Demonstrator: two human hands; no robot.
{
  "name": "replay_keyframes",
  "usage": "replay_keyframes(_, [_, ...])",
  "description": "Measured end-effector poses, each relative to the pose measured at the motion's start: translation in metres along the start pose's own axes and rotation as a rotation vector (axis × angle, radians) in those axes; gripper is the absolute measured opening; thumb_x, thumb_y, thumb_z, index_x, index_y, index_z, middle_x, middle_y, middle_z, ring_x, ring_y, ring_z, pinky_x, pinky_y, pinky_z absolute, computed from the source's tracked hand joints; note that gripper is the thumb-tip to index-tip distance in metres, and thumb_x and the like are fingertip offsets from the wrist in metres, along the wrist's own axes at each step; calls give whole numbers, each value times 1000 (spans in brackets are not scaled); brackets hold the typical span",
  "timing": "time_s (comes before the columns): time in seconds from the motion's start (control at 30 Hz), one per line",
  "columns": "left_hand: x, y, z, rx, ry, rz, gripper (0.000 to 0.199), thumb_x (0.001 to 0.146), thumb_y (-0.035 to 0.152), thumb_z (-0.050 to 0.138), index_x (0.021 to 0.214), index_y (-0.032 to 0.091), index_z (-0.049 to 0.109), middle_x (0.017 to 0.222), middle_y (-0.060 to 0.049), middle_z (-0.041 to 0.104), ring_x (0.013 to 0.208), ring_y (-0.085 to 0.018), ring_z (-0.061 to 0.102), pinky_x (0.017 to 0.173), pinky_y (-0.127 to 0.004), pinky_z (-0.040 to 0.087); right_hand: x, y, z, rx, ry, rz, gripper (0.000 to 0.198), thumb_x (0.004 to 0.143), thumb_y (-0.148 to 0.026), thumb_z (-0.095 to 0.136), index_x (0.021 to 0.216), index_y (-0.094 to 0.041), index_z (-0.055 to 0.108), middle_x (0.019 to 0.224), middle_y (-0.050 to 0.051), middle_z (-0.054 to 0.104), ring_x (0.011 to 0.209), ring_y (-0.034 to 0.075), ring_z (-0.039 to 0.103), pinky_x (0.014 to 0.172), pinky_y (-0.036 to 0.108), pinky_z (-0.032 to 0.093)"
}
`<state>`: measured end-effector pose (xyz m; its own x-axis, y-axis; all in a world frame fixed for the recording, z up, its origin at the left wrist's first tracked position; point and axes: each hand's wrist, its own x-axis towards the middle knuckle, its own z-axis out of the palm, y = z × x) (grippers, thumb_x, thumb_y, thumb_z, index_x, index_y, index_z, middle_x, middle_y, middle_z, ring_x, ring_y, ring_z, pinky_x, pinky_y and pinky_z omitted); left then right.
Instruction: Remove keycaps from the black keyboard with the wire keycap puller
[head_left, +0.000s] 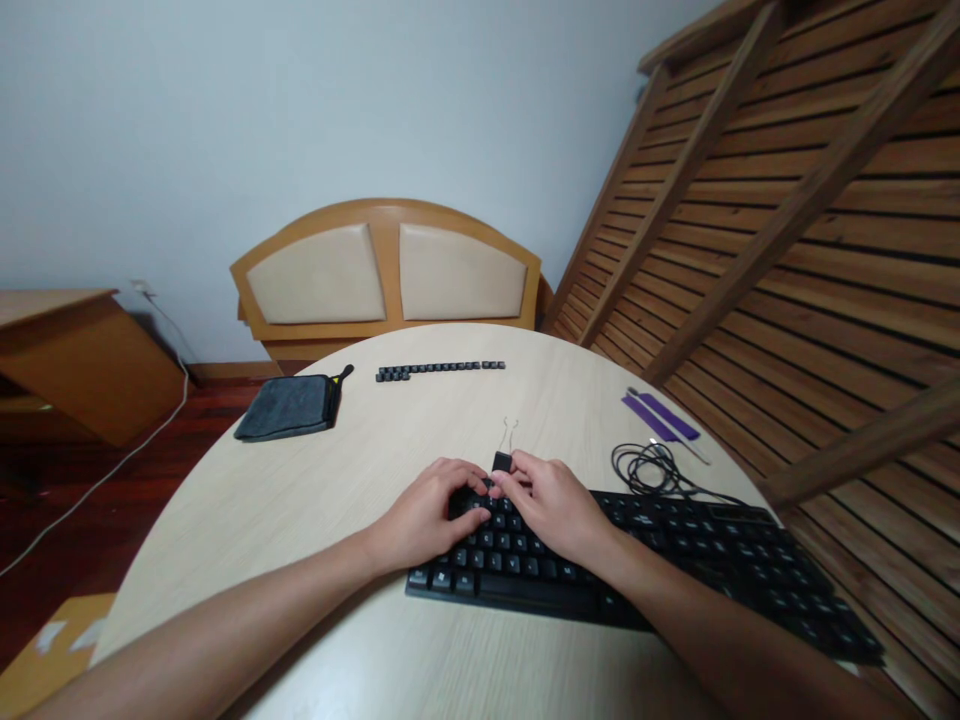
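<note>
A black keyboard (517, 565) lies on the pale wooden table near its front edge. My left hand (427, 510) rests on the keyboard's upper left part, fingers bent and a gap between thumb and forefinger. My right hand (551, 505) is closed around the black handle of a wire keycap puller (502, 461), whose two thin wires point up and away from the keys. The fingertips of both hands nearly meet over the keys and hide the ones beneath. Removed keycaps (442, 368) stand in two rows farther back on the table.
A grey zip pouch (289, 407) lies at the left. The keyboard's coiled cable (649, 468) sits behind it at the right, near a purple brush-like tool (660, 415) and a thin metal rod. Wooden slats (787, 250) lean close to the table's right edge.
</note>
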<state>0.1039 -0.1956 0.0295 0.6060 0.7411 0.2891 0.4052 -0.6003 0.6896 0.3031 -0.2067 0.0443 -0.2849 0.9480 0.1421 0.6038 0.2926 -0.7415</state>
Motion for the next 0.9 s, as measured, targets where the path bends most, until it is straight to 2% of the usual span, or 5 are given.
replay_keyframes(0.33, [0,1,0,-6,2,-13,13,84,23,63,97,22,62,111,-5,66,107,-22,57,97,-42,41,-1,0,2,-62,29,-29,26,93,-39,48,73,-22,51,80,5,74,74,21,70,60,27,47])
replay_keyframes(0.57, [1,-1,2,-6,21,-39,11,84,24,64,95,21,62,111,-5,65,106,-22,57,96,-41,42,-1,-3,1,-261,68,-87,32,94,-41,46,70,-21,55,68,3,67,61,18,62,55,26,39])
replay_keyframes(0.9, [1,-2,4,2,32,-57,11,84,24,64,95,22,63,112,-4,66,105,-23,58,96,-45,42,3,4,1,-2,50,-23,30,93,-40,48,79,-20,64,74,6,72,68,20,67,60,27,48])
